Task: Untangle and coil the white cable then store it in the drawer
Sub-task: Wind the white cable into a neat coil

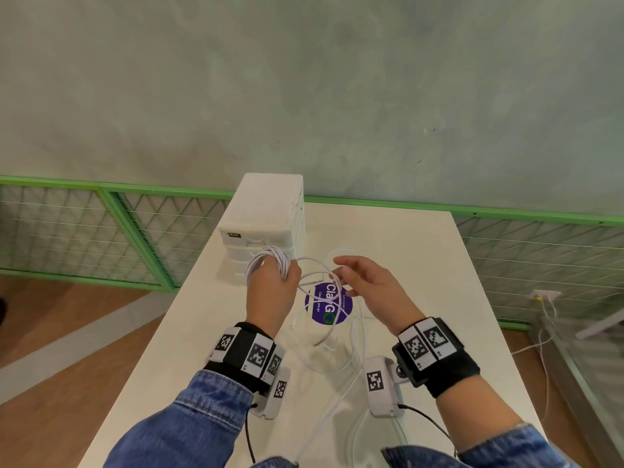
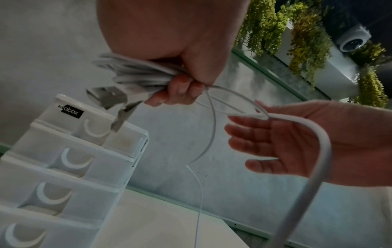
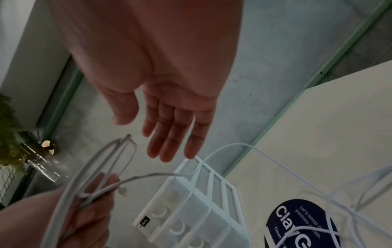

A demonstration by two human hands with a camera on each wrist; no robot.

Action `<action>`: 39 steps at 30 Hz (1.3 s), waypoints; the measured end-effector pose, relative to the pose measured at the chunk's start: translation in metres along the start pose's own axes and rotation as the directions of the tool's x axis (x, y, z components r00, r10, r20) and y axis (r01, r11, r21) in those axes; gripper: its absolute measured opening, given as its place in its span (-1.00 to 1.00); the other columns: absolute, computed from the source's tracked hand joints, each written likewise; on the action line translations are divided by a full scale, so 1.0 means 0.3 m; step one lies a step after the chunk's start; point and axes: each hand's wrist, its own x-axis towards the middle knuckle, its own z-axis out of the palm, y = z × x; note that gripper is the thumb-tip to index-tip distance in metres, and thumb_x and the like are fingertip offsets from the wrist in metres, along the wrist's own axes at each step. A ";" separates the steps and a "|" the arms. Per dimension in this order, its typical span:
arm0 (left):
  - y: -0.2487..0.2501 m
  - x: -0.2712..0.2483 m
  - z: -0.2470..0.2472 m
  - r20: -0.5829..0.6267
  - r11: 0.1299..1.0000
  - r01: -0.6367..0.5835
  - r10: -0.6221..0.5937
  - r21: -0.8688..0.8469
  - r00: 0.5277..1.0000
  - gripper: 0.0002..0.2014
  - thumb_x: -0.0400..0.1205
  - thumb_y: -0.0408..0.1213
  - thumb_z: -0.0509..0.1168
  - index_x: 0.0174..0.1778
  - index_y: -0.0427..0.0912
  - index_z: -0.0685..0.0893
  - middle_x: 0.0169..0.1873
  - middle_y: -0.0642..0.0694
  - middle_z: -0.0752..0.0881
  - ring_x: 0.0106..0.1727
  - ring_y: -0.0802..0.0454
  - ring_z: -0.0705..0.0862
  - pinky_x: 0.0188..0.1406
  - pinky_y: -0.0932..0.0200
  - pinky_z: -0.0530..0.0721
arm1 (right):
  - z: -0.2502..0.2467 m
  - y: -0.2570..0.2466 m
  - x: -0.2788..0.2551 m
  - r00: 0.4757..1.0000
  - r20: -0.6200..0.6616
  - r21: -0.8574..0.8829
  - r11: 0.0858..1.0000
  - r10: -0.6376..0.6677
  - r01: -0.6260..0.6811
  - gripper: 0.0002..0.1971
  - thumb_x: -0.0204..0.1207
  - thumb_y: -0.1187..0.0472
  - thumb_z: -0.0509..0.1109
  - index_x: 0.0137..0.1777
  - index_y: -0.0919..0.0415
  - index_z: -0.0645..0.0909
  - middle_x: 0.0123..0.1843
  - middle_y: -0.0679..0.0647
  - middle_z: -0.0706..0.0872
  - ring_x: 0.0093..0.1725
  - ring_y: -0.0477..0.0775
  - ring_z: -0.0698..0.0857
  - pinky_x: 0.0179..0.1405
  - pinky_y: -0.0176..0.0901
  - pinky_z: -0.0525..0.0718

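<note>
My left hand [image 1: 275,280] grips a bundle of white cable [image 1: 270,260] coiled in several loops, just in front of the white drawer unit [image 1: 266,211]. In the left wrist view the fingers [image 2: 178,90] curl round the coil [image 2: 131,73], and a USB plug [image 2: 106,97] sticks out of it. The rest of the cable [image 1: 337,349] trails in loose loops over the table toward me. My right hand [image 1: 349,275] hovers to the right of the coil with straight, spread fingers [image 3: 169,134] and holds nothing. A strand [image 2: 212,134] runs between the two hands.
All drawers [image 2: 63,167] of the unit look closed. A round purple sticker [image 1: 329,307] lies on the white table [image 1: 439,265] under the loose cable. A green mesh fence [image 1: 101,231] and a grey wall stand behind the table.
</note>
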 end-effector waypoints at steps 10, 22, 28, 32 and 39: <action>0.018 -0.005 0.007 0.276 0.992 -0.004 0.040 -0.127 0.960 -0.63 0.41 -0.05 0.54 -0.18 -0.23 0.58 -0.32 0.03 0.61 -0.29 0.24 0.59 -0.39 0.54 0.48 | -0.014 0.030 0.002 0.995 -0.083 0.008 0.999 0.052 -0.052 -0.82 0.49 0.39 0.38 0.05 0.22 0.68 -0.38 -0.05 0.79 -0.38 -0.17 0.69 -0.38 -0.44 0.58; -0.009 0.015 -0.024 0.416 0.962 -0.203 0.111 0.182 0.902 -0.74 0.51 -0.13 0.39 -0.24 -0.29 0.63 -0.28 -0.17 0.64 -0.20 -0.09 0.60 -0.21 0.05 0.50 | -0.069 0.018 -0.008 0.995 -0.061 0.352 0.934 0.085 -0.058 -0.84 0.57 0.49 0.19 -0.11 0.24 0.51 -0.46 0.07 0.65 -0.41 0.13 0.69 -0.20 -0.04 0.75; -0.018 0.024 -0.034 0.394 0.957 -0.181 0.080 0.227 0.915 -0.68 0.52 -0.11 0.36 -0.31 -0.35 0.55 -0.34 -0.20 0.58 -0.25 -0.13 0.58 -0.30 0.06 0.44 | -0.081 0.034 -0.014 0.998 -0.055 0.088 0.996 -0.012 0.017 -0.79 0.45 0.48 0.38 -0.21 0.13 0.60 -0.48 -0.01 0.37 -0.52 -0.11 0.35 -0.43 -0.31 0.42; -0.006 0.031 -0.041 0.404 0.977 -0.133 0.054 0.170 0.913 -0.66 0.55 -0.15 0.36 -0.41 -0.24 0.43 -0.41 -0.12 0.47 -0.35 -0.01 0.48 -0.37 0.15 0.37 | -0.068 0.034 -0.015 0.998 0.059 -0.466 0.883 -0.037 0.060 -0.82 0.31 0.19 0.58 -0.10 -0.02 0.77 -0.33 -0.07 0.41 -0.40 -0.19 0.41 -0.32 -0.39 0.37; -0.002 0.037 -0.039 0.403 0.987 -0.095 0.036 0.129 0.915 -0.61 0.59 -0.16 0.34 -0.44 -0.18 0.33 -0.44 -0.09 0.40 -0.39 0.02 0.40 -0.38 0.18 0.35 | -0.087 0.086 0.012 0.988 -0.112 -0.503 0.863 -0.102 0.032 -0.94 0.28 0.09 0.59 -0.27 0.01 0.80 -0.11 -0.02 0.53 -0.03 -0.06 0.52 -0.01 -0.28 0.43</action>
